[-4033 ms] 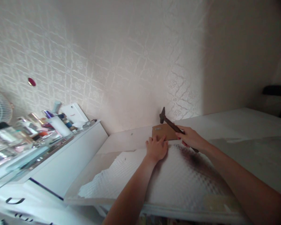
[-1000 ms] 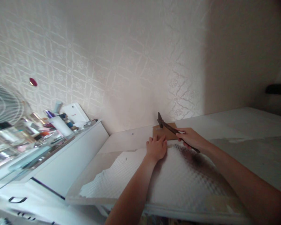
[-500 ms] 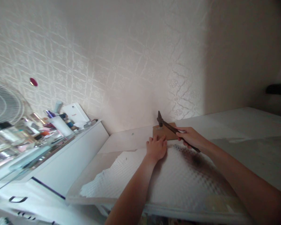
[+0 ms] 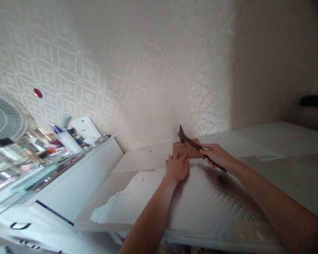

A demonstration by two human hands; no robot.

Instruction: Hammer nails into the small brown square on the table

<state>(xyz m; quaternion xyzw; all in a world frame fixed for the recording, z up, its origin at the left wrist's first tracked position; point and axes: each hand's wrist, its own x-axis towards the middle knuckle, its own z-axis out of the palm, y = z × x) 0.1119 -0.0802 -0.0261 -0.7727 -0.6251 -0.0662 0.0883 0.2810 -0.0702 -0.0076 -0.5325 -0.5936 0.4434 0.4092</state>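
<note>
Two hands of mine are at the brown board [image 4: 192, 151], which lies flat on the white tabletop [image 4: 137, 159], its far edge close to the patterned wall [image 4: 159, 77]. My left hand [image 4: 176, 168] is loosely spread on the near left edge of the board, the fingertips over its surface and the palm back on the near side; it grips nothing that I can see, and I judge that its weight steadies the board against sliding. Keeping the palm back like that leaves the far part of the board uncovered.

My right hand [image 4: 213, 155] comes in from the right of the board, closed around the handle of the hammer [image 4: 193, 144]. I have it partway along, with a length of handle behind my fist, probably for control over reach. The hammer's head is above the board's far left corner, beside some small pale marks [image 4: 179, 145] too tiny to make out; whether it touches there I cannot tell.

On the near side of the board, a white bubbled sheet [image 4: 206, 201] spreads beneath my forearms, perhaps as padding. Well to the left of the board stand crowded bottles and jars [image 4: 45, 150] and a fan [image 4: 5, 116].
</note>
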